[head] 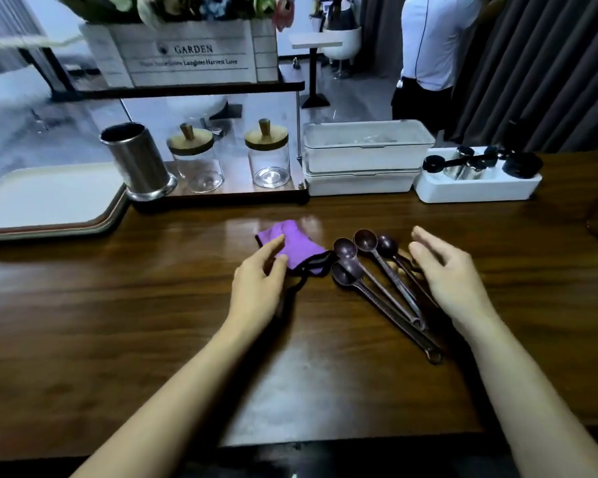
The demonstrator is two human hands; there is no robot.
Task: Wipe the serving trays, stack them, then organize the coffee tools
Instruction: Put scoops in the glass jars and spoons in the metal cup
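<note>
A folded purple cloth (299,244) with a dark edge lies in the middle of the wooden counter (118,305). My left hand (259,274) rests at its left edge, fingertips touching the cloth, fingers relaxed. Several dark long-handled coffee spoons (370,270) lie fanned out just right of the cloth. Over their handles hovers my right hand (442,270), fingers loosely spread and holding nothing. A stack of cream serving trays (49,198) sits at the far left of the counter.
A steel cylinder holder (137,162) and two glass jars (197,160) with wooden lids stand on a low shelf behind. White lidded boxes (363,157) and a white tray of black coffee tools (477,177) sit at the back right. A person stands beyond the counter.
</note>
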